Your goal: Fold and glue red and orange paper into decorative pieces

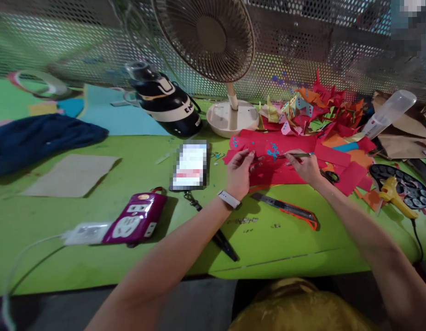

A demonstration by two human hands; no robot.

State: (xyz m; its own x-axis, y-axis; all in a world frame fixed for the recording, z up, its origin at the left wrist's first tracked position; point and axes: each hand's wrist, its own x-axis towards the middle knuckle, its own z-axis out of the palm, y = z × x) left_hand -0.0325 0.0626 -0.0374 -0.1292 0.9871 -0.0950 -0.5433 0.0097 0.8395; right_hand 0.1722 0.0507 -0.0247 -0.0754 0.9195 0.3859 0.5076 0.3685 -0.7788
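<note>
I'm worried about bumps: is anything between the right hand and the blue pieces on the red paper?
Nothing visible: the slim tool in the right hand reaches toward the blue pieces over the red paper. The left hand is on their other side; the box cutter lies outside that gap.

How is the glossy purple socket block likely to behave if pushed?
The glossy purple socket block would probably be rigid: its case looks like moulded plastic. Boxy and low, it seems unlikely to roll. The white cable from its white plug may tug.
</note>
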